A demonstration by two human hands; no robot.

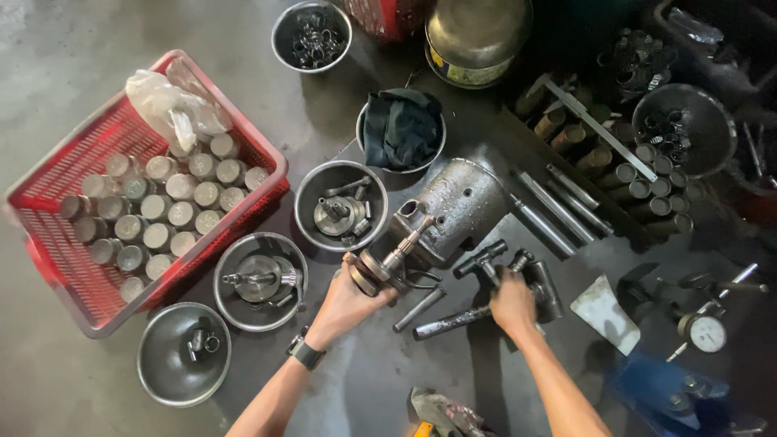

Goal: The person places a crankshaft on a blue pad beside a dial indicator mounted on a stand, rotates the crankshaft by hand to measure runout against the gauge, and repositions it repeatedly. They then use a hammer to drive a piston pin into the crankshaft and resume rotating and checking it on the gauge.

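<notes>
Crankshaft, a greasy metal one with round webs and a tapered shaft end, sits in the left hand; the fingers are wrapped around its web end and the shaft points up and away from the wrist toward a grey metal engine casing that lies just beyond it. A dark wristwatch is strapped on the left wrist. The right hand is clenched around the handle of a dark metal tool whose head sticks out above the knuckles; below that hand a steel bar lies on the floor, and a shorter metal pin lies between the two hands.

Just above the left hand stands a steel bowl holding another crank part and small pieces. To the left of the left hand is a second steel bowl with a crankshaft assembly in it, and further down on that side a shallow steel bowl with a few rings. Well to the left a red plastic basket carries rows of grey pistons and a crumpled plastic bag. Beyond the casing, a bowl with a dark cloth sits farther from the hands, and past it a small bowl of rings. To the right of the right hand lie a flat metal scrap and a dial gauge; above them several steel rods lie side by side.
</notes>
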